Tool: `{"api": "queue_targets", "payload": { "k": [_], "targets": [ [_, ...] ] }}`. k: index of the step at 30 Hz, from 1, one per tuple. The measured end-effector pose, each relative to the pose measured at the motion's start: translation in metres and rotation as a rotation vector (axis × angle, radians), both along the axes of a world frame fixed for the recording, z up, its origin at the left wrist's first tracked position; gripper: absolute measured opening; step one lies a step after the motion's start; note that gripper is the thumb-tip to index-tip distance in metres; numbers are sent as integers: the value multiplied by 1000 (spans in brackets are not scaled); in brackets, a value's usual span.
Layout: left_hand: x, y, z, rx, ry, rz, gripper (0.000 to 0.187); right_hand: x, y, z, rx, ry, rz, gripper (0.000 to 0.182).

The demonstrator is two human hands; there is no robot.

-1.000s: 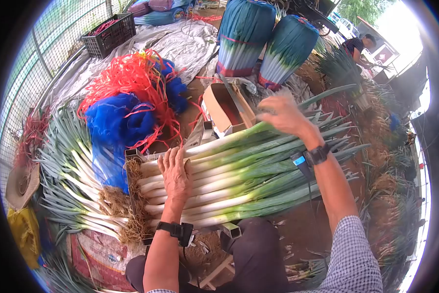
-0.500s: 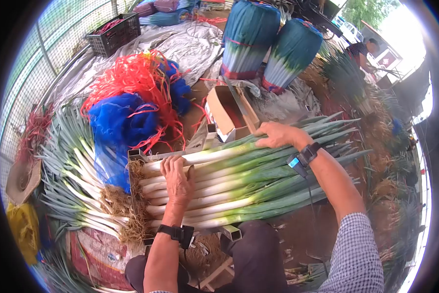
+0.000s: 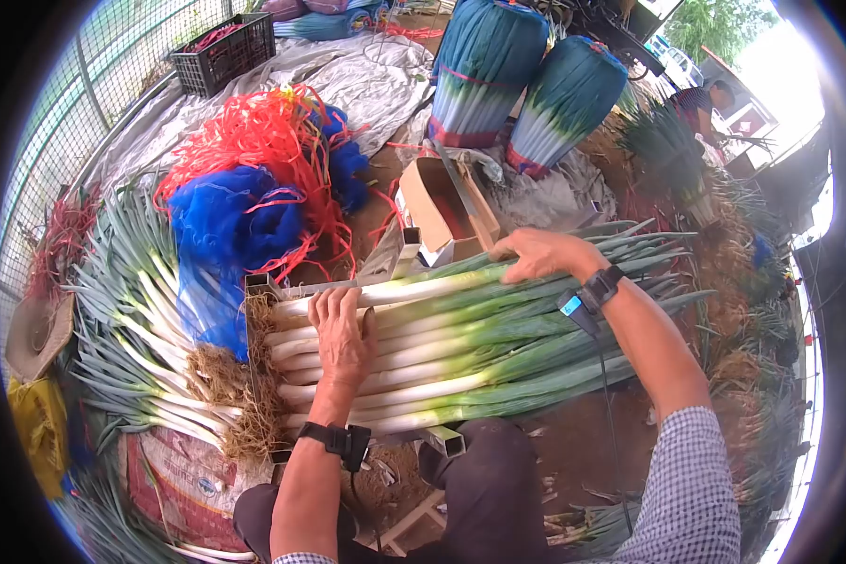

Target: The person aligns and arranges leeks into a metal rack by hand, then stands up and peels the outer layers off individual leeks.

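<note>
Leek bundle lies across the metal frame in front of my knees, roots left, leaf tips right. My left hand presses flat and open on the white shanks; my right hand curls loosely over the green part of the far stalk. Likely heavy as a stack, loose, prone to roll. Shanks stiff, leaves floppy and bruisable, so grip at the shanks. White stems, pale green midsections, dark tips, straw-coloured roots.

leeks white-to-green | netting blue | strings red-orange | sleeve checked, perhaps blue-white
</note>
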State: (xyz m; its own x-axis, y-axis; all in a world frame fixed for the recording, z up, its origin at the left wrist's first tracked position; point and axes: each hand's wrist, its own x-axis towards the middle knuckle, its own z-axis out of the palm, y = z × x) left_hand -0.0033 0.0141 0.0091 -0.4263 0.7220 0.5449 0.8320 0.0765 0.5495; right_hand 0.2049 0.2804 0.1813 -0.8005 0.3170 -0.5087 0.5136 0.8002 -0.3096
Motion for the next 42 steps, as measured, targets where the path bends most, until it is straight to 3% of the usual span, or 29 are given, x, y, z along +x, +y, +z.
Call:
{"api": "queue_targets", "payload": {
  "k": [3,6,10,14,17,19,22,25,27,29,32,36,39,42],
  "targets": [
    [0,1,0,-22,26,17,49,-4,9,-9,20,105,20,43],
    [0,1,4,-64,21,28,46,-21,10,20,-136,159,-236,36],
    [-2,9,-8,-91,-2,26,44,-18,7,15,34,416,-49,31],
    [-2,2,-4,-98,4,22,48,8,10,-22,282,64,102,36],
    [-4,6,-3,-65,26,62,53,12,15,-15,204,141,-9,36],
    [-1,6,-2,-28,16,73,54,2,13,23,175,180,-17,36],
    [0,7,0,0,-30,82,53,-27,2,76,45,-3,14,36],
    [-5,9,-15,-56,-33,82,49,-21,26,40,-56,-44,-6,39],
    [-3,10,-6,-41,-22,113,37,-5,24,9,-39,132,-95,33],
    [-5,10,-9,-48,-24,105,33,16,18,-13,234,445,-24,28],
    [-4,12,-10,-41,-43,122,31,44,6,-5,495,652,-85,27],
    [-2,12,-11,-37,-43,135,38,30,-8,-5,490,610,169,23],
    [-5,11,-12,-4,-14,127,50,18,7,-29,487,236,149,28],
    [-4,8,-13,-41,-9,131,59,15,18,-13,325,292,72,35]
  ]
}}
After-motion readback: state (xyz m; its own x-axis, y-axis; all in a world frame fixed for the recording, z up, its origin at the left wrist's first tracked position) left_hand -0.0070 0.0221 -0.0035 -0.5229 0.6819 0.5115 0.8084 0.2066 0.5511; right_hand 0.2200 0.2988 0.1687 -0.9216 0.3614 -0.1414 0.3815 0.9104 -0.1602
